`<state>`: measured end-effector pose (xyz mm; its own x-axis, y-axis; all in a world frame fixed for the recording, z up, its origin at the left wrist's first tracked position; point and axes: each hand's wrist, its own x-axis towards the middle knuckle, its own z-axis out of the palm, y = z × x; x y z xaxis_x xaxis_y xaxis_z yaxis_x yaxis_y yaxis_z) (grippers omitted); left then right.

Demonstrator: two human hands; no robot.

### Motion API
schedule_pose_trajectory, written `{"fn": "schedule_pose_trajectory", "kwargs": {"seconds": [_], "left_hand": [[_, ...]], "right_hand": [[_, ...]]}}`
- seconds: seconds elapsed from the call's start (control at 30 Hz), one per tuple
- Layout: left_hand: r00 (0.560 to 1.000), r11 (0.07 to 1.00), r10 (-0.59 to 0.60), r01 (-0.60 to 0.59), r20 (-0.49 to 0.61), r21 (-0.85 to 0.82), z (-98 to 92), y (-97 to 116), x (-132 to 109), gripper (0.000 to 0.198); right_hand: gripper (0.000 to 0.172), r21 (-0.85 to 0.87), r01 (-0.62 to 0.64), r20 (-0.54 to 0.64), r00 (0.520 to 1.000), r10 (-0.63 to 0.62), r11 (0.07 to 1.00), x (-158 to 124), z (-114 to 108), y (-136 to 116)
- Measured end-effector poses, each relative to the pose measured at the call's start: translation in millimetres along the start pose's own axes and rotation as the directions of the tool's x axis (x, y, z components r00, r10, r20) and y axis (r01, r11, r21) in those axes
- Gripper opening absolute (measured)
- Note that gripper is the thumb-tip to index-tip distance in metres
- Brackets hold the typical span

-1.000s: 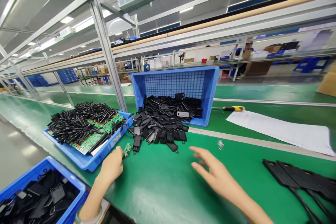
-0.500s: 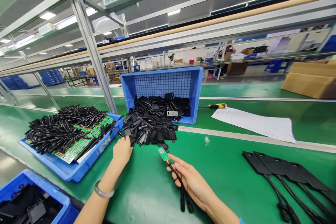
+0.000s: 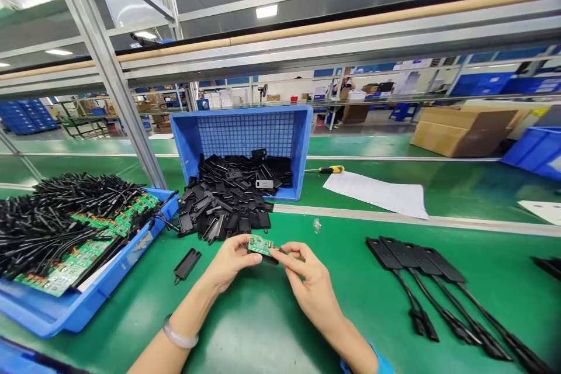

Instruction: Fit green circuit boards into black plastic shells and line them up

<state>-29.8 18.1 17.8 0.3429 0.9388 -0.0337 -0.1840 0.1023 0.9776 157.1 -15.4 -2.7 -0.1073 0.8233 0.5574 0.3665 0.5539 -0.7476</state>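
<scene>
A small green circuit board (image 3: pixel 260 244) is held between my two hands above the bench, its component side facing me. My left hand (image 3: pixel 232 263) pinches its left end between thumb and fingers. My right hand (image 3: pixel 313 280) grips the right end, where short coloured wires come off; the black cable is mostly hidden by that hand. A dark edge shows under the board, but I cannot tell what it belongs to. Left of my hands, a black plastic case half (image 3: pixel 187 266) lies on the green bench. Beyond them spreads a heap of black case parts (image 3: pixel 228 187).
The heap spills from a tipped blue crate (image 3: pixel 305 152). At left, a blue tray (image 3: pixel 109 280) carries green boards with black cables. Several black cased units with cables (image 3: pixel 416 263) lie at right. Behind are a screwdriver (image 3: pixel 332 170), white paper (image 3: pixel 377 193) and a cardboard box (image 3: pixel 460 131).
My left hand has come from the heap to the board, which has turned over. A case half now lies apart on the bench. The view has shifted right.
</scene>
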Motion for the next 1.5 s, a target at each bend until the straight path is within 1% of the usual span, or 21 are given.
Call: {"fn": "schedule_pose_trajectory", "kwargs": {"seconds": [0.07, 0.17, 0.27, 0.37, 0.47, 0.57, 0.7, 0.77, 0.83, 0.93, 1.03, 1.1, 1.17, 1.2, 1.27, 1.3, 1.33, 1.4, 1.5], "left_hand": [[1.0, 0.989, -0.021, 0.018, -0.022, -0.144, 2.1, -7, -2, 0.049], [0.998, 0.963, -0.012, -0.004, -0.056, -0.269, 3.3, -11, -8, 0.049], [0.999, 0.941, 0.006, -0.024, -0.053, -0.339, 5.4, -10, -10, 0.045], [0.999, 0.935, 0.015, -0.033, -0.051, -0.353, 7.0, -10, -11, 0.044], [0.999, 0.941, 0.03, -0.041, -0.038, -0.336, 7.6, -10, -10, 0.045], [0.999, 0.95, 0.05, -0.054, -0.02, -0.308, 8.9, -10, -12, 0.044], [0.998, 0.957, 0.064, -0.068, -0.023, -0.281, 13.0, -12, -13, 0.045], [0.996, 0.958, 0.064, -0.077, -0.057, -0.275, 15.7, -14, -12, 0.043], [0.991, 0.958, 0.063, -0.093, -0.117, -0.271, 18.1, -18, -10, 0.038], [0.979, 0.96, 0.06, -0.11, -0.195, -0.256, 20.3, -23, -8, 0.035], [0.968, 0.969, 0.063, -0.117, -0.244, -0.215, 20.9, -25, -8, 0.037], [0.962, 0.974, 0.072, -0.124, -0.263, -0.187, 20.7, -26, -9, 0.037], [0.959, 0.977, 0.081, -0.13, -0.273, -0.167, 20.2, -26, -10, 0.037], [0.958, 0.978, 0.084, -0.132, -0.275, -0.161, 19.9, -26, -10, 0.037], [0.959, 0.98, 0.091, -0.135, -0.27, -0.148, 19.5, -27, -10, 0.038], [0.96, 0.982, 0.095, -0.135, -0.263, -0.135, 19.4, -27, -9, 0.039], [0.961, 0.985, 0.099, -0.132, -0.257, -0.115, 19.5, -28, -9, 0.04], [0.962, 0.991, 0.108, -0.124, -0.252, -0.049, 20.2, -30, -10, 0.045], [0.961, 0.994, 0.111, -0.108, -0.251, 0.029, 22.2, -33, -10, 0.049]], "right_hand": [[0.039, -0.02, 0.028, 0.031, 0.999, -0.027, 0.999, -1, 1, -2], [0.04, -0.004, 0.025, 0.049, 0.998, -0.025, 1.0, -2, 3, -6], [0.037, 0.013, -0.021, 0.03, 0.999, 0.021, 1.0, -2, 3, -10], [0.034, 0.012, -0.058, 0.028, 0.998, 0.058, 0.998, -2, 3, -11], [0.032, 0.004, -0.061, 0.034, 0.998, 0.061, 0.998, -2, 4, -10], [0.03, -0.012, -0.03, 0.024, 0.999, 0.03, 0.999, -1, 5, -10], [0.028, -0.029, 0.002, -0.001, 1.0, -0.002, 1.0, -2, 7, -9], [0.028, -0.028, 0.015, 0.002, 1.0, -0.015, 1.0, -3, 10, -8], [0.027, -0.022, 0.012, 0.016, 1.0, -0.012, 1.0, -5, 12, -7], [0.023, 0.009, -0.057, 0.048, 0.997, 0.056, 0.998, -7, 17, -6], [0.016, 0.096, -0.201, 0.069, 0.978, 0.194, 0.975, -8, 20, -4], [0.013, 0.181, -0.31, 0.101, 0.95, 0.296, 0.933, -8, 21, -1], [0.018, 0.251, -0.411, 0.163, 0.91, 0.381, 0.876, -7, 21, 2], [0.022, 0.267, -0.459, 0.205, 0.886, 0.415, 0.847, -6, 21, 4], [0.024, 0.242, -0.527, 0.295, 0.84, 0.456, 0.815, -5, 21, 6], [0.025, 0.208, -0.538, 0.33, 0.825, 0.459, 0.817, -5, 21, 8], [0.027, 0.168, -0.533, 0.347, 0.82, 0.456, 0.829, -5, 20, 8], [0.032, 0.108, -0.486, 0.327, 0.841, 0.431, 0.867, -4, 20, 9], [0.032, 0.104, -0.434, 0.258, 0.881, 0.397, 0.895, -3, 19, 9]]}}
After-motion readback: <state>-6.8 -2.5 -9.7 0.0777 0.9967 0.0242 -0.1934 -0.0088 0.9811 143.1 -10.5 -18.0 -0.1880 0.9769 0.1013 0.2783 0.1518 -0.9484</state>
